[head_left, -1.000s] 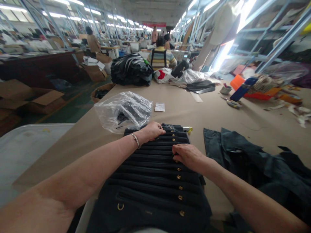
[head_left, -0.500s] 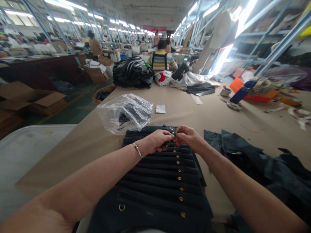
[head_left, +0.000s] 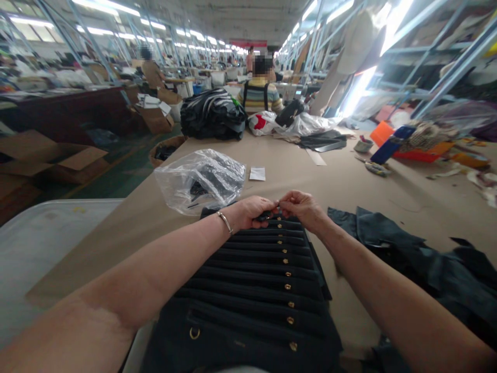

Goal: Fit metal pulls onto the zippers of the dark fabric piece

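Note:
Dark fabric pieces (head_left: 252,280) lie overlapped in rows in front of me, with a column of small gold metal fittings (head_left: 288,286) down their right side. A gold D-ring (head_left: 194,333) is on the nearest piece. Over the far end of the rows, my left hand (head_left: 258,211) is closed, with a small dark object (head_left: 264,216) showing under its fingers; its kind is unclear. My right hand (head_left: 301,208) pinches at the left fingertips, and whatever it grips is too small to name. The fingertips of both hands meet or nearly meet.
A clear plastic bag (head_left: 205,181) with dark contents lies beyond the rows, beside a white paper square (head_left: 257,173). Loose dark fabric (head_left: 419,259) is at right. Farther off are a dark fabric pile (head_left: 213,114), an orange tray (head_left: 423,154), and a seated person (head_left: 260,96).
Both hands have moved slightly up and away from me, still together at the fingertips. The fabric rows stay in place.

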Demonstrator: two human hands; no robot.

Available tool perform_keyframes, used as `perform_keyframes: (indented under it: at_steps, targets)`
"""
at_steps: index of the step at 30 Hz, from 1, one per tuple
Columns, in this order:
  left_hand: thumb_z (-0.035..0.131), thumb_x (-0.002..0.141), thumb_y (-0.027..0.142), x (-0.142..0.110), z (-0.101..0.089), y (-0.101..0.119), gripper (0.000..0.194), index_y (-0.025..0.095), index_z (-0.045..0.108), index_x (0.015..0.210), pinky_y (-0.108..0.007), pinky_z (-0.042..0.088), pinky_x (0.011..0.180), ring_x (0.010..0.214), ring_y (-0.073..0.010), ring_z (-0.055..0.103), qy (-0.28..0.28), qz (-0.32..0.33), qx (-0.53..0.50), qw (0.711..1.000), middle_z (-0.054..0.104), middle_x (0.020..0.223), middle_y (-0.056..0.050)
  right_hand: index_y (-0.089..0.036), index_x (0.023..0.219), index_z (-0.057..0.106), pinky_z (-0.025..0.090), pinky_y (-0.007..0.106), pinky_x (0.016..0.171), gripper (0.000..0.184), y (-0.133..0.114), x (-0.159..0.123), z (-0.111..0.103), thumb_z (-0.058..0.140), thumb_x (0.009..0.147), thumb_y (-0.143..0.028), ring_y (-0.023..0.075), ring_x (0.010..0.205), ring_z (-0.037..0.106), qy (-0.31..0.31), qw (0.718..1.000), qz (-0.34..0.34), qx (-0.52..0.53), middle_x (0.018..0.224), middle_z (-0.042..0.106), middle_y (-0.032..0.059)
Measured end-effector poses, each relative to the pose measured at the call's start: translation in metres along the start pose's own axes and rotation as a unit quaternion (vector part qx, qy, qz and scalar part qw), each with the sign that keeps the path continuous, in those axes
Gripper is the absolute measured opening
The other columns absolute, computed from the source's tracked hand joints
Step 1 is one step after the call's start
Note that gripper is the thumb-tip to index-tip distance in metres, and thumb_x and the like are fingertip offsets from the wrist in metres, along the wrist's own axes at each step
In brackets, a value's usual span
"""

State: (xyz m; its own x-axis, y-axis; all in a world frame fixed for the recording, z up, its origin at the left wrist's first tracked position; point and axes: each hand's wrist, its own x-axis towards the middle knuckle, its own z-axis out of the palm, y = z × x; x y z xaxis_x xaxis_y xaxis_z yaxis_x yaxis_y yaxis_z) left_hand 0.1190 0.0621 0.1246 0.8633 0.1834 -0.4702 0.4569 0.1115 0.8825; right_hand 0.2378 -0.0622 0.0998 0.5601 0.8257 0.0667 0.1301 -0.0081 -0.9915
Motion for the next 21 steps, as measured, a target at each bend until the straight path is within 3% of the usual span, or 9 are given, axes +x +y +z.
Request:
perform_keyframes:
  at_steps: [3,7,9,13,17,21]
  targets:
    - [0.045,0.093,0.033,0.001,-0.006,0.005,0.025,0.015,0.055,0.08,-0.015,0.026,0.034,0.041,-0.0051,0.043,-0.022,-0.015,0.002,1.0,0.047,0.062,0.003,-0.014,0.07,0.063,0.045,0.021,0.051,0.03,0.003,0.004,-0.005,0.075,0.061,-0.039,0.0104,0.051,0.054,-0.023,1.0,-0.02,0.0,0.06,0.062,0.0003]
    - [0.054,0.087,0.024,0.009,-0.008,0.006,0.013,0.015,0.054,0.077,-0.015,0.032,0.038,0.043,-0.0053,0.045,0.015,-0.011,0.048,0.999,0.049,0.061,0.004,-0.013,0.078,0.067,0.042,0.02,0.052,0.03,0.009,0.008,-0.011,0.071,0.066,-0.04,0.0095,0.054,0.051,-0.051,0.999,-0.003,-0.015,0.062,0.061,-0.0004]
    - [0.058,0.083,0.022,0.016,-0.007,0.006,0.012,0.015,0.054,0.074,-0.017,0.033,0.039,0.041,-0.0056,0.043,0.056,-0.006,0.093,0.994,0.047,0.057,0.005,-0.012,0.081,0.069,0.038,0.02,0.05,0.028,0.015,0.013,-0.013,0.066,0.07,-0.038,0.009,0.052,0.048,-0.043,0.994,0.014,-0.096,0.058,0.058,-0.0016]
    - [0.063,0.078,0.018,0.029,-0.005,0.006,0.012,0.014,0.057,0.069,-0.019,0.032,0.042,0.041,-0.007,0.04,0.133,-0.01,0.204,0.97,0.044,0.05,0.005,-0.012,0.079,0.071,0.035,0.02,0.049,0.016,0.031,0.029,-0.013,0.061,0.071,-0.021,0.0094,0.052,0.048,-0.02,0.96,0.049,-0.276,0.057,0.059,-0.0012]
    - [0.064,0.077,0.018,0.036,-0.002,0.008,0.01,0.013,0.06,0.068,-0.021,0.035,0.045,0.045,-0.0088,0.043,0.15,-0.026,0.278,0.949,0.046,0.052,0.003,-0.015,0.077,0.073,0.036,0.019,0.053,0.017,0.042,0.038,-0.012,0.059,0.069,-0.009,0.0101,0.057,0.052,-0.018,0.939,0.051,-0.339,0.063,0.064,-0.0011]
    - [0.063,0.078,0.019,0.036,0.002,0.009,0.009,0.013,0.062,0.071,-0.022,0.037,0.046,0.045,-0.0088,0.041,0.156,-0.038,0.322,0.933,0.043,0.051,0.004,-0.015,0.078,0.074,0.036,0.018,0.052,0.015,0.041,0.037,-0.013,0.061,0.071,-0.01,0.0097,0.056,0.052,-0.036,0.916,0.063,-0.394,0.063,0.064,-0.0014]
